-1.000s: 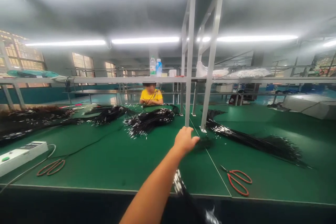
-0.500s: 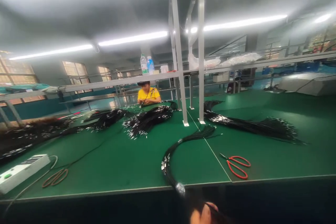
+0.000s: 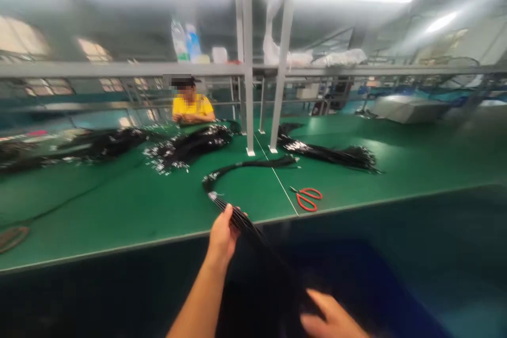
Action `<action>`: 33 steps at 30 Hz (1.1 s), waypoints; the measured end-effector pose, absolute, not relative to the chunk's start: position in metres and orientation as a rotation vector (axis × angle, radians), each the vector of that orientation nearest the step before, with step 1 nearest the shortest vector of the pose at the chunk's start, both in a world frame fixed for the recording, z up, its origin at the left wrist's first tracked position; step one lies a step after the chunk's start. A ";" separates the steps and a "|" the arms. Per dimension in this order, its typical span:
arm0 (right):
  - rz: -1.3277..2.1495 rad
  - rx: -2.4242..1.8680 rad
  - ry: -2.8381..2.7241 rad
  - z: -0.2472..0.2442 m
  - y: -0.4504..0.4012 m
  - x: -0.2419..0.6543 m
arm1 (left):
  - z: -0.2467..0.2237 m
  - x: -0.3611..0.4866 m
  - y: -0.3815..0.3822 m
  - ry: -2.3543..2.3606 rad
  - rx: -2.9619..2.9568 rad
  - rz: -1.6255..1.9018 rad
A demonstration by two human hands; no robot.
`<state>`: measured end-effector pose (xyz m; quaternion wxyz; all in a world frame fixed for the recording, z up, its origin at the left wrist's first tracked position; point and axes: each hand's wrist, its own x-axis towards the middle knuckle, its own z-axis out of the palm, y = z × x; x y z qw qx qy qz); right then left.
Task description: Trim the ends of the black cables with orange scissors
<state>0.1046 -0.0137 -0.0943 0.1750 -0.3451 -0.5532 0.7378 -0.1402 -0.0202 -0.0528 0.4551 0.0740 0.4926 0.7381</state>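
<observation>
A bundle of thin black cables [image 3: 253, 229] with silvery ends runs off the green table [image 3: 166, 211] and down over its front edge. My left hand [image 3: 226, 229] is closed around this bundle just at the edge, thumb on top. Lower down, my right hand [image 3: 328, 314] grips the dark hanging part of the same bundle, its fingers partly hidden by the cables and the shadow. Beyond my left hand, the bundle's far part curves across the tabletop. Red-handled scissors [image 3: 307, 198] lie on the table, to the right of the bundle.
More black cable bundles [image 3: 190, 148] lie farther back, with another bundle [image 3: 328, 153] right of the metal posts [image 3: 247, 63]. A co-worker in a yellow shirt [image 3: 194, 108] sits across the table. Bottles [image 3: 193, 42] stand on the overhead shelf. A brown scissor handle [image 3: 13, 237] shows at left.
The view has tilted down and shifted, so both my forearms or hands now show. Earlier only one hand was visible at the bottom. The held bundle's near part has come up into view.
</observation>
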 end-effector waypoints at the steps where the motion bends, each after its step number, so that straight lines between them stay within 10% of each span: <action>1: 2.128 -0.999 -1.529 -0.094 -0.023 0.099 | -0.058 -0.129 -0.025 1.212 0.182 1.797; 33: 2.376 -1.267 -1.240 -0.086 -0.033 0.121 | -0.086 -0.052 -0.067 1.201 0.459 1.093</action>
